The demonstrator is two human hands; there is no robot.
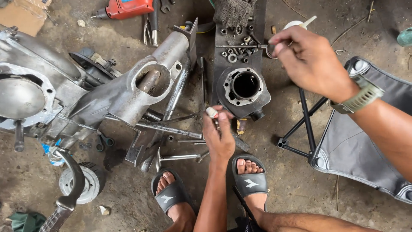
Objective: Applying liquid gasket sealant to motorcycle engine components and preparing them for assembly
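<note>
Left hand (219,135) is closed, pinching a small pale cylindrical part (211,112) at the fingertips, just beside the grey metal engine cylinder with an open round bore (244,90). Right hand (307,60) is closed, pinching a thin metal ring (270,50) above the dark metal tray of nuts and washers (223,64). Cylinder stands on the tray's near end. Large grey cast engine casing (124,90) lies to the left on the dirt floor; folding stool (356,146) to the right.
</note>
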